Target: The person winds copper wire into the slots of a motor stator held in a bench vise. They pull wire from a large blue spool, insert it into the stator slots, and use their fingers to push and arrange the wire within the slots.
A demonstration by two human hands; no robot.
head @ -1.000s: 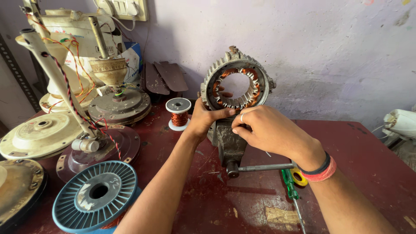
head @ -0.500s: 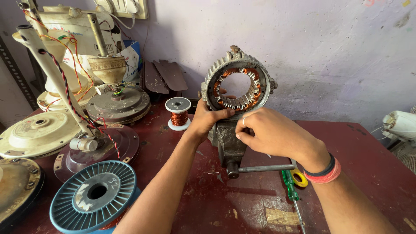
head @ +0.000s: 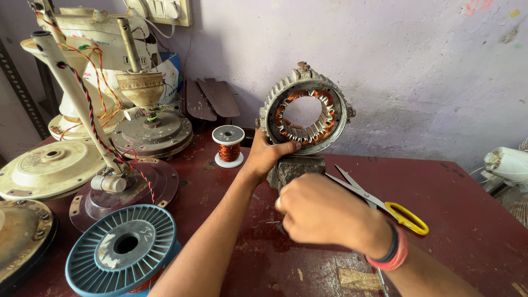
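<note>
The stator (head: 306,110) is dull grey cast metal, ribbed and rough outside, with glossy copper windings inside. The vise (head: 294,168) beneath it is matt, pitted grey metal. The counter (head: 467,220) is dark red, scuffed and scratched, with a faint sheen. The scissors (head: 379,201) have smooth bright steel blades and glossy yellow plastic handles. The small spool (head: 228,146) is white plastic wound with shiny copper wire. The big reel (head: 124,250) is matt blue ribbed plastic.

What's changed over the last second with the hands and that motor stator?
The right hand came down off the stator ring towards the vise base; scissors now show behind it. The left hand still grips the ring's lower left edge. Stator, copper spool and blue reel stayed put.
</note>
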